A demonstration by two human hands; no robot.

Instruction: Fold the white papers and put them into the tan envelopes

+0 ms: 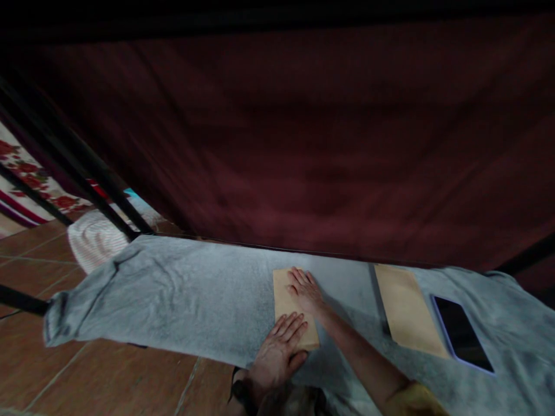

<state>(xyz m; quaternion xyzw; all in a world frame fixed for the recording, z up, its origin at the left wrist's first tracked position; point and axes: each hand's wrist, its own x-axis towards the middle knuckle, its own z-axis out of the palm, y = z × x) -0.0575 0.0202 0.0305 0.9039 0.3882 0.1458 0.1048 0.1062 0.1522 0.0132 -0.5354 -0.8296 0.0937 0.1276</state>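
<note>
A folded piece of tan paper point(281, 297), perhaps an envelope or paper bag, lies on the grey blanket point(208, 289). Flat on its lower part rests my left hand point(280, 349), fingers stretched out, with a dark band at the wrist. My right hand point(307, 293) presses flat on the upper part, its fingers extended too. Both hands touch the paper from above and grip nothing. Part of its surface is hidden under them. To the right lies a larger tan paper sheet point(410, 309).
A phone or tablet with a dark screen point(463, 332) lies right of the larger sheet. Dark red cloth point(303, 144) hangs behind the blanket-covered surface. Black metal bars point(104, 185) stand at the left, by a striped cloth point(99, 234) and the tiled floor point(130, 378).
</note>
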